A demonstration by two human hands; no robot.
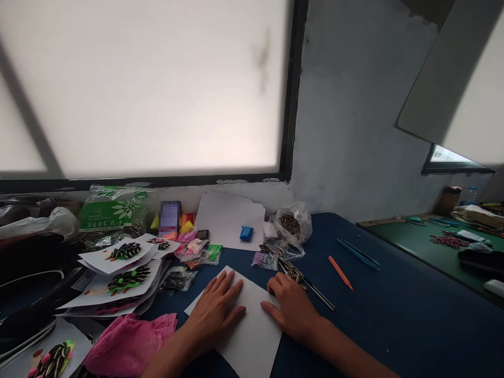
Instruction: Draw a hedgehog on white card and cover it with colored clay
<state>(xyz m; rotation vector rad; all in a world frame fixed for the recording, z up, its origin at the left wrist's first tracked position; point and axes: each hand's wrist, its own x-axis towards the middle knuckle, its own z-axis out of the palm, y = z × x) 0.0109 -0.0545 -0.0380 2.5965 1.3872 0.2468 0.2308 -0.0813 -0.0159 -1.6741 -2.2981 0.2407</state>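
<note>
1. White paper sheet (255, 341) is lying at an angle on the dark blue tabletop (394, 320), directly in front of the person; its visible surface is showing no decoration.
2. Left hand (220, 304) is lying spread on the sheet's left part, empty on its visible side.
3. Right hand (293, 304) is resting at the sheet's right edge, fingers bent, thumb apart from them; no object is showing in its grip. The two hands are standing apart.
4. Step in hand, by judgement: the person is steadying or smoothing the sheet.
5. Striped seeds (293, 274) and a slim metal tool (321, 295) are lying just beyond the right hand.
6. Next move, by judgement, is calling for a flat, settled sheet and one hand lifting clear without disturbing the seeds.
</note>
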